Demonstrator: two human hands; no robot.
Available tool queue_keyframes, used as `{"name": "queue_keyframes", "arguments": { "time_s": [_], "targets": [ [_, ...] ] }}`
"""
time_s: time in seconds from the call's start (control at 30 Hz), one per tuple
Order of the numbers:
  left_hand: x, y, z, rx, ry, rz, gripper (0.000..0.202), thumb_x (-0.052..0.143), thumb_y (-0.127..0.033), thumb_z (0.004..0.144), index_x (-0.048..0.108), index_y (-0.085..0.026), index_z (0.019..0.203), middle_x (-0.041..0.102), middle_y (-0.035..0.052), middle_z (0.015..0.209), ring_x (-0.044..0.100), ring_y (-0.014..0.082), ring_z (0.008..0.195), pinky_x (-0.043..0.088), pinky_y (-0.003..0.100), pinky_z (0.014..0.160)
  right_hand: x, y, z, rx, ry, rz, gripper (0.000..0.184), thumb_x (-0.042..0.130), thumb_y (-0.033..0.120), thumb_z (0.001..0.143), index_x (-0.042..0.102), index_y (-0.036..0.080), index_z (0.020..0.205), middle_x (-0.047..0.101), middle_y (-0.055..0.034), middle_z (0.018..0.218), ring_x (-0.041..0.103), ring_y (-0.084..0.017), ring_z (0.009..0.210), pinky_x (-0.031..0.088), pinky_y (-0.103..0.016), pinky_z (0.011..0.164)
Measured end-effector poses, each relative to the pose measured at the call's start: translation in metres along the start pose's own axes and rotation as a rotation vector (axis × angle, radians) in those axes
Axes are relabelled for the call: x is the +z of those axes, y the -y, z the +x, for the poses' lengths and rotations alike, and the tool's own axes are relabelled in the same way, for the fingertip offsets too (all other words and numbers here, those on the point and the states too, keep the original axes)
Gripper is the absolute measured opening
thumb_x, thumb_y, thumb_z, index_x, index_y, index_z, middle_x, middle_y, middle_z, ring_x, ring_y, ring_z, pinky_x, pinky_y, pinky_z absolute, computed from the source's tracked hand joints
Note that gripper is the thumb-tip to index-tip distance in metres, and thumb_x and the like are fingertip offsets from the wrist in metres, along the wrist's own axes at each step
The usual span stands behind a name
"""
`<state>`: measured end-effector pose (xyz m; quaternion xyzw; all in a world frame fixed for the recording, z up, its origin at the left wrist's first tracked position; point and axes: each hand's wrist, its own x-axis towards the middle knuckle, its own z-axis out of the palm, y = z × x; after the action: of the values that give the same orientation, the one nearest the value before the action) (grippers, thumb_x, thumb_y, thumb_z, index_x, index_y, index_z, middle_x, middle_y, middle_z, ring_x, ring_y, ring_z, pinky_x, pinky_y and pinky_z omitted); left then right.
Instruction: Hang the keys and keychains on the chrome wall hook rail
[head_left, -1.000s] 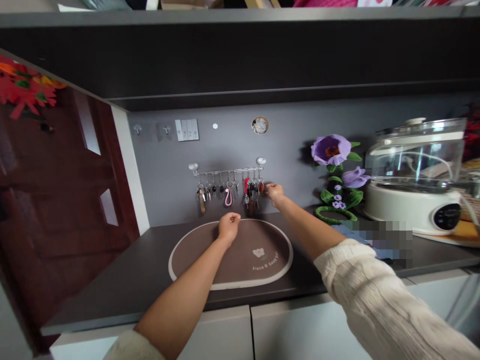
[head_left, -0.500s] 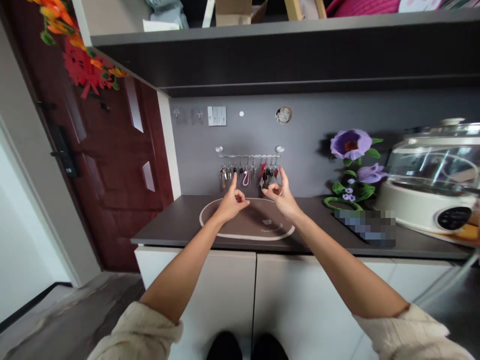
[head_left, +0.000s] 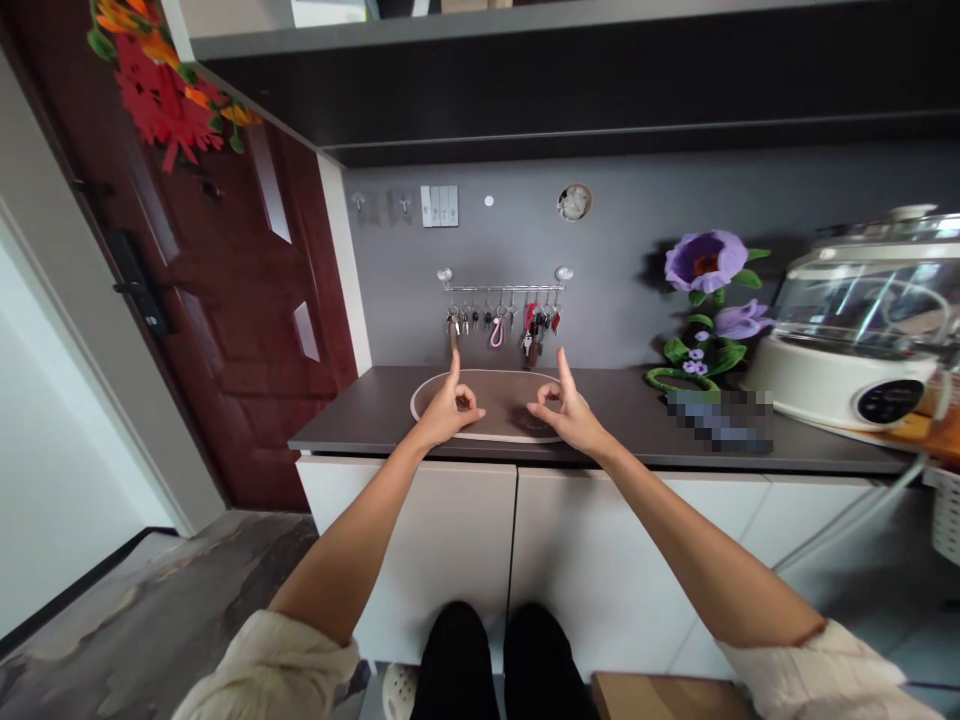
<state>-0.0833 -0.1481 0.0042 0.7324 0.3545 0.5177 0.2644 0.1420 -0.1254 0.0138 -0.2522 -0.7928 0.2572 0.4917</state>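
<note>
L hand (head_left: 450, 408) & R hand (head_left: 566, 410) both up in air, empty, narrow: thumb pinched to curled fingers, index pointing to 12. Oval mat (head_left: 502, 398) on tabletop (head_left: 360, 420) lies behind & between them. Keys (head_left: 496, 328) hang from rail (head_left: 502, 288) at mat's 12. Purple flower (head_left: 705, 262) at 3, well apart.

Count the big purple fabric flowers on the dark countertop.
2: upper purple flower against the grey wall; lower purple flower below-right of it, toward the white cooker. None seem hidden.
</note>
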Motion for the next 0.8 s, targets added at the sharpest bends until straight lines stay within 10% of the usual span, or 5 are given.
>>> {"name": "queue_keyframes", "arguments": {
  "time_s": [0.27, 0.5, 0.8],
  "targets": [
    [-0.034, 0.023, 0.057, -0.200, -0.409, -0.065, 0.093, 0.075, -0.023, 0.047, 0.030, -0.022, 0.128, 0.054, 0.0076, 0.102, 0.050, 0.0156, 0.092, 0.037, 0.028, 0.083, -0.035, -0.028, 0.048, 0.238, -0.279, 0.058, 0.080, 0.072, 0.028, 0.052, 0.037, 0.024, 0.124, 0.056, -0.0021, 0.088, 0.052, -0.015, 0.081, 0.042, -0.036, 0.082],
    [-0.064, 0.072, 0.145, -0.355, -0.633, -0.089, 0.077, 0.079, -0.029, 0.038, 0.047, -0.017, 0.106, 0.046, 0.0137, 0.120, 0.039, 0.0235, 0.114, 0.031, 0.033, 0.091, -0.073, -0.088, 0.120, 0.483, -0.566, 0.062, 0.090, 0.077, 0.035, 0.039, 0.036, 0.020, 0.119, 0.044, -0.0116, 0.119, 0.045, -0.023, 0.105, 0.039, -0.039, 0.087],
    [-0.028, 0.115, 0.206, -0.273, -0.637, -0.317, 0.057, 0.073, -0.036, 0.049, 0.044, -0.018, 0.094, 0.060, 0.0031, 0.086, 0.057, 0.0114, 0.075, 0.044, 0.027, 0.072, -0.020, -0.136, 0.176, 0.367, -0.709, 0.241, 0.079, 0.072, 0.039, 0.048, 0.030, 0.021, 0.112, 0.051, -0.0057, 0.109, 0.051, -0.015, 0.097, 0.038, -0.031, 0.089]
  ]
}}
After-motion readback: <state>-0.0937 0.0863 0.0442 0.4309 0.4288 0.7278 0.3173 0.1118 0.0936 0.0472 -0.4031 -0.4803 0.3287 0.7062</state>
